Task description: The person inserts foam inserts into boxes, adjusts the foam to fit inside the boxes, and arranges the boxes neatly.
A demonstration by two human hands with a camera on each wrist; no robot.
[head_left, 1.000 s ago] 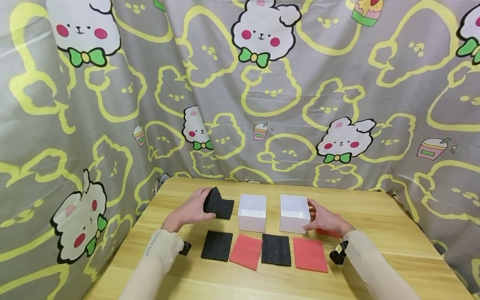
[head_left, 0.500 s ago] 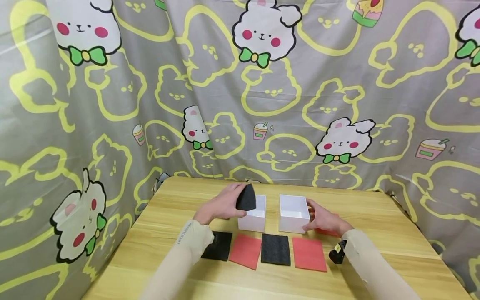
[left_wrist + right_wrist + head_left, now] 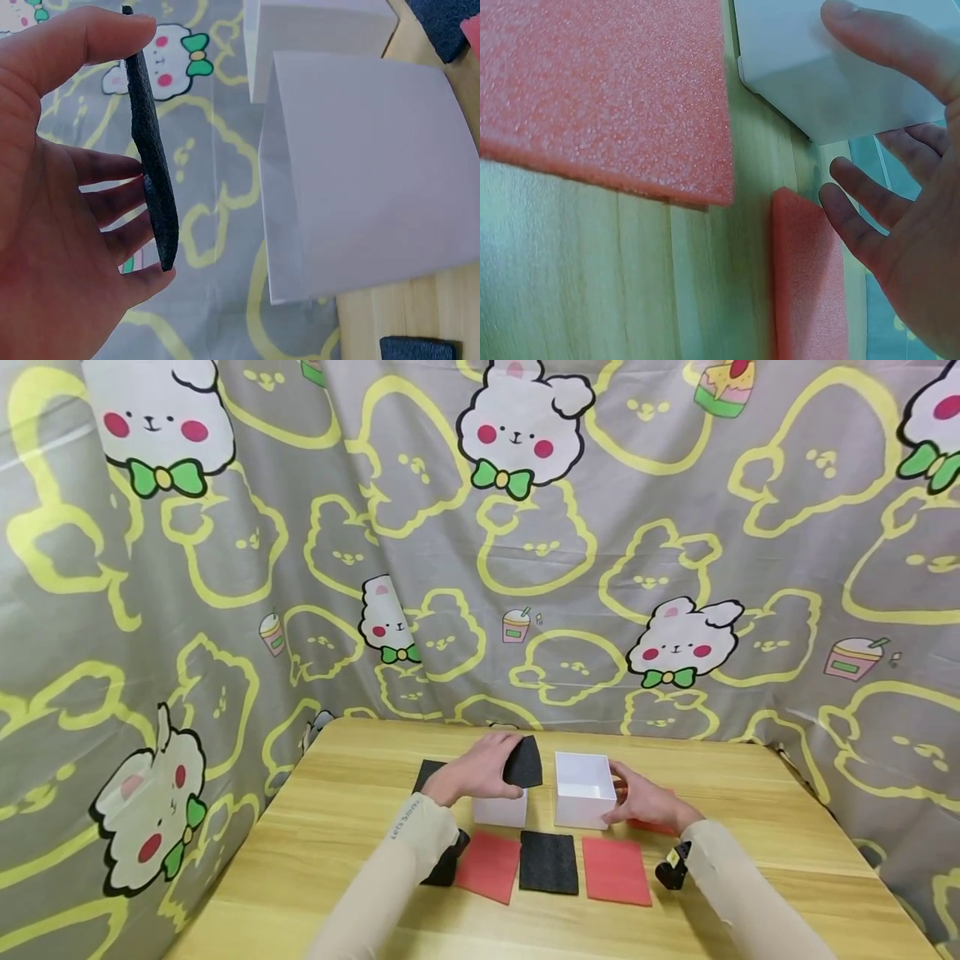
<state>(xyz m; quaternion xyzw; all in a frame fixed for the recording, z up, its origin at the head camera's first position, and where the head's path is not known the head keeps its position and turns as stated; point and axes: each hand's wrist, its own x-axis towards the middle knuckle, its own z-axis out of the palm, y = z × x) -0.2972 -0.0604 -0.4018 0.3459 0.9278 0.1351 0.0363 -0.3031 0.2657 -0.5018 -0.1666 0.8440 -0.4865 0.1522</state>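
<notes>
left hand [image 3: 482, 767]: grasps a black pad between thumb and fingers
held black pad [image 3: 525, 762]: is raised over left white box, apart from its walls; shows edge-on in left wrist view
left white box [image 3: 498, 812]: stands upright on the table, open at top, partly hidden by left hand
right hand [image 3: 647, 800]: grips right white box at its right side, thumb on a wall, two fingers clear of it in right wrist view
right white box [image 3: 585, 803]: stands upright, open at top, just beside left white box, not touching
front row: lies flat nearer the person, left to right: black pad [image 3: 441, 870] half hidden by left wrist, red pad [image 3: 489, 867] askew, second black pad [image 3: 549, 862], second red pad [image 3: 617, 872]
far-left black pad [image 3: 427, 772]: lies behind left forearm, mostly covered
far-right red pad [image 3: 660, 820]: lies beneath right hand, partly covered
table [image 3: 300, 868]: has pale wood grain
curtain [image 3: 555, 552]: hangs behind, grey with cartoon animals
</notes>
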